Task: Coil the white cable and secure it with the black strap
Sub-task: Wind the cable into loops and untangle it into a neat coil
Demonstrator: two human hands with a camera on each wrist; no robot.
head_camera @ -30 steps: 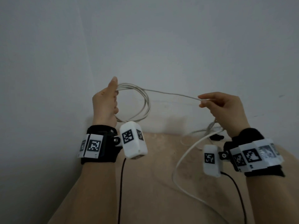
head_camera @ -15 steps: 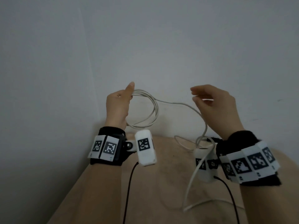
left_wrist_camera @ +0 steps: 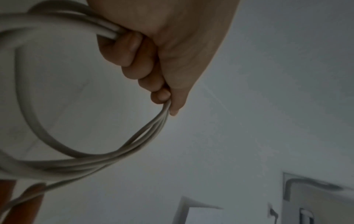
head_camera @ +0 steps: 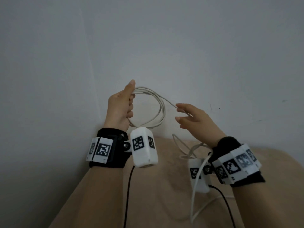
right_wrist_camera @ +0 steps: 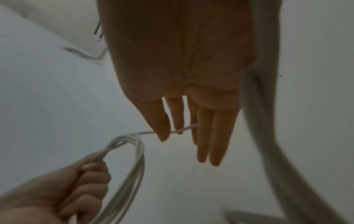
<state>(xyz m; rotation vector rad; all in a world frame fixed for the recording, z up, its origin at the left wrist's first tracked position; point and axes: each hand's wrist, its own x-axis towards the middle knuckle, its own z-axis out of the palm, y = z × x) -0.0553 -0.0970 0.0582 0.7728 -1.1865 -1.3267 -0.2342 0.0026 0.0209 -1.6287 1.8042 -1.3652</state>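
The white cable (head_camera: 160, 111) is partly wound into a coil of a few loops, raised in front of the wall. My left hand (head_camera: 130, 102) grips the coil's left side in a fist, thumb up; the left wrist view shows the left hand (left_wrist_camera: 145, 63) curled round the loops (left_wrist_camera: 28, 121). My right hand (head_camera: 184, 115) is just right of the coil with straight fingers. In the right wrist view the strand (right_wrist_camera: 184, 128) leaving the coil runs across the right hand (right_wrist_camera: 191, 136) between thumb and fingers. I cannot see the black strap.
The cable's loose tail (head_camera: 194, 195) hangs past my right wrist and trails over the beige table (head_camera: 156, 203). Black cords (head_camera: 127, 195) hang from both wrist cameras. A pale wall (head_camera: 148, 46) stands right behind the table.
My right hand has moved left toward the coil and gone from pinching the cable to straight fingers. The stretched strand has slackened. My left hand keeps gripping the coil.
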